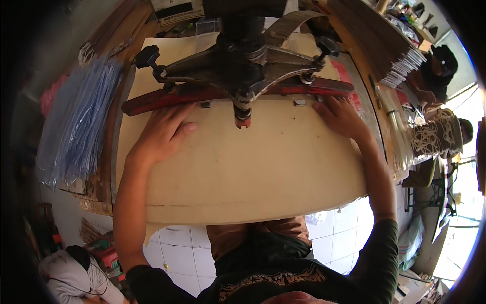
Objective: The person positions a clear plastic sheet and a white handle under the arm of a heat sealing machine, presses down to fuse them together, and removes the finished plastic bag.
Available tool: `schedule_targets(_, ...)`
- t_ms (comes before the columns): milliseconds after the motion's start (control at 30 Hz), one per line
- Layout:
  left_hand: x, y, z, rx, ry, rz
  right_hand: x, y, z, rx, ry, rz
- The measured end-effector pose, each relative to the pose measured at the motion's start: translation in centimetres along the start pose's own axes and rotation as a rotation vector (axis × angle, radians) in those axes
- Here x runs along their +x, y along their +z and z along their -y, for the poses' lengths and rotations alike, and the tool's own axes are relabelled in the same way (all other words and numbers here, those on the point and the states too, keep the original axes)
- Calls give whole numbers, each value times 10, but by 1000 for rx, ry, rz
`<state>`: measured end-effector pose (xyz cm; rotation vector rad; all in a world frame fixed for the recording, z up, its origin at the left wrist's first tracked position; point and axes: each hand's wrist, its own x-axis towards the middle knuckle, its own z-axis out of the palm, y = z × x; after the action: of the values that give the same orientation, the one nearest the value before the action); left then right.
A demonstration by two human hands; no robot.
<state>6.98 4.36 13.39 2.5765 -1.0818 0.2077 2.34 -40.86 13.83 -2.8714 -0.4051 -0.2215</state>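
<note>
A large cream sheet (253, 167) lies flat on a work table, its far edge under a red bar (167, 97) of a dark metal press (243, 55). My left hand (162, 134) rests palm down on the sheet just below the red bar, fingers reaching toward it. My right hand (339, 116) also lies flat on the sheet, fingertips near the bar's right end. Neither hand holds anything. Two small metal tabs (299, 102) sit on the sheet by the bar.
A stack of clear blue plastic bags (76, 126) lies at the left. Stacked card sheets (390, 50) stand at the back right, where another person (440, 66) sits. White floor tiles (177, 248) and a bundle of cloth (71, 278) are below.
</note>
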Motion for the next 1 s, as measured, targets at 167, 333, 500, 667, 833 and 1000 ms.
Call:
schedule_targets(167,1,-4,-3,-22,-2,29,-7,-9,-6,0,-12,73)
schedule_targets(333,0,-3,0,-27,-12,50,-16,-9,-2,-142,-24,127)
schedule_targets(500,-2,0,4,-35,-9,20,-17,-17,19,-115,-85,147)
schedule_targets(667,0,2,2,-12,-9,20,-20,-11,15,-187,-90,99)
schedule_targets(833,-1,0,0,-13,-6,24,-17,-11,16,-167,-59,146)
schedule_targets(1000,-1,5,6,8,36,-1,-16,-13,15,-150,-40,179)
